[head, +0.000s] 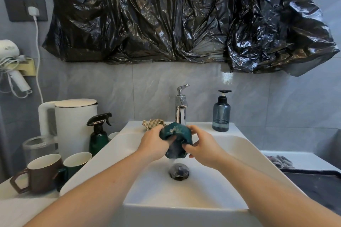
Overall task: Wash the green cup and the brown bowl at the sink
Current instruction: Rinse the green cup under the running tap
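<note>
I hold a dark green cup (pixel 177 139) upside down over the white sink (pixel 239 145), right under the chrome tap (pixel 181 110). Water runs off it toward the drain (pixel 179 171). My left hand (pixel 155 143) grips its left side, with fingers reaching into the opening. My right hand (pixel 201 147) grips its right side and lower rim. A brown mug (pixel 39 173) with a white inside stands on the counter at the left, next to a second green cup (pixel 75 162). No brown bowl is visible.
On the left counter stand a white kettle (pixel 73 121), a dark green spray bottle (pixel 98 134) and a clear glass jar (pixel 38 145). A sponge (pixel 153 123) lies on the sink's back rim. A blue soap dispenser (pixel 221 114) stands right of the tap. A hairdryer (pixel 13 64) hangs at far left.
</note>
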`<state>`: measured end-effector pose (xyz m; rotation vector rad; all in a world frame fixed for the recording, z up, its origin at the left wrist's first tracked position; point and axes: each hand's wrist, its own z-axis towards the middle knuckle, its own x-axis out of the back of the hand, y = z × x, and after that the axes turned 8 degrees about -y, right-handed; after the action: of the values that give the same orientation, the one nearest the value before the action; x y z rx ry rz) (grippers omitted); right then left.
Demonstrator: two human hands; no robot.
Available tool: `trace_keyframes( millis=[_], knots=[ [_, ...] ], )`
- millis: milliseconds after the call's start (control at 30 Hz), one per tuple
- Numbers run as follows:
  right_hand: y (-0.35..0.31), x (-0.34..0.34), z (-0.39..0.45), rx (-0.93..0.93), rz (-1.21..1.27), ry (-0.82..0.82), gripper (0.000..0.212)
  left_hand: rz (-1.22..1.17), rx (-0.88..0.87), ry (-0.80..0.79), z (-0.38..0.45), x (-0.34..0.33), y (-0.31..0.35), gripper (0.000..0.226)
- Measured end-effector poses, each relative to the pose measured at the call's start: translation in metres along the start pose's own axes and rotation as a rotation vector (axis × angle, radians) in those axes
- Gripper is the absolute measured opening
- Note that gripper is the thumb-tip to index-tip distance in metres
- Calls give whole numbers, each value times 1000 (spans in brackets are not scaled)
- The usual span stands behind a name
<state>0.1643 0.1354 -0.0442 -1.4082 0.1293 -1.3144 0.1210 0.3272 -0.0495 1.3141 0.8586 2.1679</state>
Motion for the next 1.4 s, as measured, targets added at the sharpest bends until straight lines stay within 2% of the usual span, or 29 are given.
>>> trace_keyframes(
  millis=[133,300,367,433,533,667,867,1400],
  knots=[
    [-3,0,2,-29,91,-5,49,-134,116,27,-1,3,12,15],
    [-3,-3,4,-121,143,-48,37,-386,248,-154,-7,3,16,23],
    [-3,-2,4,-160,195,-35,34,-443,244,-206,-8,1,17,27],
    [-2,1,5,-205,241,3,33,-493,213,-215,-8,0,20,20],
    [-3,4,6,-290,278,33,42,-542,166,-218,-8,1,26,21],
    [-7,3,4,-381,271,0,53,-438,141,-221,-8,1,24,34],
    [-9,3,2,-381,190,-61,67,-307,158,-153,-3,1,17,41],
    [-8,3,0,-349,99,-86,57,-223,179,-165,-7,1,16,39]
  ],
)
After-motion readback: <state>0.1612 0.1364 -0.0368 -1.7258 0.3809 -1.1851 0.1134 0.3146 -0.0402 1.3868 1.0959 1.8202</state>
